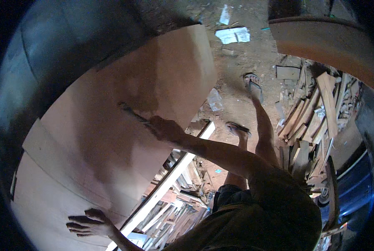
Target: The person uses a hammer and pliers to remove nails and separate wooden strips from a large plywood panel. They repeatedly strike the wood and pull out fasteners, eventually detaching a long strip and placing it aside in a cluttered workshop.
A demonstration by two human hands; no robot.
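I'm gripping a slim dark tool in my right hand, over the broad panel, its long axis slanting, its tip pointing upper left. My left hand is holding nothing, fingers spreading loosely.

A panel lies left of the feet, wood pieces to their right.

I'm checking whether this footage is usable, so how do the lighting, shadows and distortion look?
Head view: dim, with dark shadows across the broad board; head view: the white paper looks bright; head view: edges bow, corners go black; head view: the tool in the right hand is murky.
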